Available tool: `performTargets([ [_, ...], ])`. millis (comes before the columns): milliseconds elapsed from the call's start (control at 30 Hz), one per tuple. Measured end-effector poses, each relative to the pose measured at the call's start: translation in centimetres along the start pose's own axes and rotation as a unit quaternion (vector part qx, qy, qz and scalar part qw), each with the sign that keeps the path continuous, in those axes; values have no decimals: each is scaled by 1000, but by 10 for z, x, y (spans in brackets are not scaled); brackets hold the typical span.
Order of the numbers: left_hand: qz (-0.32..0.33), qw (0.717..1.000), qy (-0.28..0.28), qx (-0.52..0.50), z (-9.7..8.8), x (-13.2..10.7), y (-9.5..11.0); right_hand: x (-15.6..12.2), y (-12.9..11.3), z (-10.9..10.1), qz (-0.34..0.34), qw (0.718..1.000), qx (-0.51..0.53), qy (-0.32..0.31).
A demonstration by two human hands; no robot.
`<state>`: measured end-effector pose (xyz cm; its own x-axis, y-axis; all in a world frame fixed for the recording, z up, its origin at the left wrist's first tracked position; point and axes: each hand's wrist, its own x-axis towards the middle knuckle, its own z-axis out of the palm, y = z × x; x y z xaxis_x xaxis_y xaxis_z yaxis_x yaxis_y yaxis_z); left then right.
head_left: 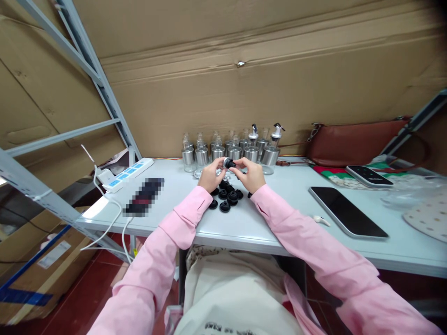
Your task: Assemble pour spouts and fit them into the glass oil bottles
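In front of me, my left hand (pixel 211 176) and my right hand (pixel 253 174) meet over the table, fingers closed. Between their fingertips is a small bottle stopper (pixel 228 163) with a silvery band on the left and a ribbed black part on the right. My left fingers pinch the silvery side; my right fingertips grip the black end. Just below lie several black ribbed stoppers (pixel 224 206) in a loose pile. Behind my hands stand rows of glass bottles with steel sleeves (pixel 201 156). Two at the right carry pourer tops (pixel 276 132). Silvery pieces behind my hands are partly hidden.
On the right are a large phone (pixel 347 211), a smaller dark-faced device (pixel 369 177), a white earbud (pixel 321 220) and a brown bag (pixel 356 142). A power strip (pixel 129 175) with white cables lies left. Cardboard (pixel 244 93) stands behind; a metal frame (pixel 101 88) rises left.
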<state>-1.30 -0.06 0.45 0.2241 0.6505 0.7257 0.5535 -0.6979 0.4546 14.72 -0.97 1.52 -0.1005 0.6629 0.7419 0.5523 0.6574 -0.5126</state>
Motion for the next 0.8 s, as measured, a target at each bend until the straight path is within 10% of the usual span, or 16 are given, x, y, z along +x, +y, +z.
performTargets([
  [800, -16, 999, 24, -46, 5, -2, 5, -2, 2, 5, 17, 999, 30, 31],
])
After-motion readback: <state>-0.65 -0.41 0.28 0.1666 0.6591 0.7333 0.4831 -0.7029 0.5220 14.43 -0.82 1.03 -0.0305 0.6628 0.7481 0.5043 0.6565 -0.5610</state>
